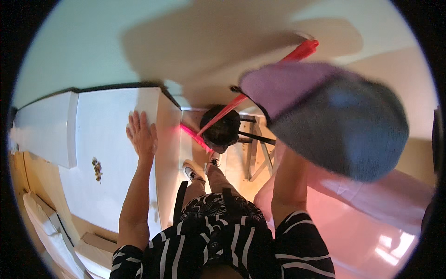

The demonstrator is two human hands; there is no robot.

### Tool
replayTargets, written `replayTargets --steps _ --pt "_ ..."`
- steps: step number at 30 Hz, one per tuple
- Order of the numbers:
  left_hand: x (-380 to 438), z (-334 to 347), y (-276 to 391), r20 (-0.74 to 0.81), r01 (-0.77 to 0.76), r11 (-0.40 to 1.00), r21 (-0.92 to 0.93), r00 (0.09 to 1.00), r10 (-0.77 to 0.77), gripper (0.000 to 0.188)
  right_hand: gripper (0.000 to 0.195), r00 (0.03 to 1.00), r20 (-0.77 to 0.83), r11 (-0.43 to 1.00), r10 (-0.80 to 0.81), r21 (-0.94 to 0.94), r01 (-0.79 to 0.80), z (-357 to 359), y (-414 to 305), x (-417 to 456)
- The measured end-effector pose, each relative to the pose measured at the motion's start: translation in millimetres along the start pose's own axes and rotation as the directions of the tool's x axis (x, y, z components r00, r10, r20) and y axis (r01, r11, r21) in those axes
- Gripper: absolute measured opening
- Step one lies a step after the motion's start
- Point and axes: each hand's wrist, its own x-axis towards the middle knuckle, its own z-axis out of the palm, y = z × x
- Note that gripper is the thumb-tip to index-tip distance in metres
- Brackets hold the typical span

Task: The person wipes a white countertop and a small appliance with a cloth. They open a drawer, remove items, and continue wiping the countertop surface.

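Observation:
My left hand [142, 134] rests with spread fingers on the white top of a cabinet or low table [104, 129], near its right edge. A small cluster of dried bits or beads [97, 170] lies on that top, nearer to me. My right forearm reaches up under a large, blurred fabric item, purple and blue-grey [341, 122], possibly a cap or cushion. That item hides my right hand, so its grip cannot be told. Behind the item passes the red handle of a broom [226, 110], leaning on the wall, with its pink bristles [195, 137] on the floor.
A bin with a dark bag [220, 129] stands on the tiled floor beyond my feet. Right of it are the metal legs of a stool or table [259, 150]. A glossy pink surface [348, 216] fills the lower right. A raised white box [47, 127] is at far left.

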Motion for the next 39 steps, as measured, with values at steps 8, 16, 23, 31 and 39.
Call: replayTargets --steps 8,16,23,31,39 --pt "-4 -19 -14 0.151 -0.007 0.997 -0.082 0.988 0.020 0.062 0.039 0.925 0.360 0.858 -0.119 -0.431 0.279 110 -36 -39" --pt "-12 -47 -21 0.122 0.060 0.983 -0.171 0.992 -0.039 0.062 0.039 0.749 0.369 0.675 -0.551 -0.331 0.659 148 -23 -80" --pt "-17 -54 -28 0.165 0.110 0.973 -0.201 0.983 -0.077 0.066 0.037 0.498 -0.041 0.491 -0.866 -0.249 0.834 184 -164 12" --pt "-12 -58 -28 0.196 0.133 0.961 -0.241 0.977 -0.086 0.064 0.031 0.121 0.308 -0.029 -0.944 -0.439 0.898 252 -197 11" --pt "-9 -62 -24 0.120 0.104 0.948 -0.299 0.990 -0.071 0.066 0.031 -0.174 0.790 0.044 -0.588 0.245 0.968 282 -105 -57"
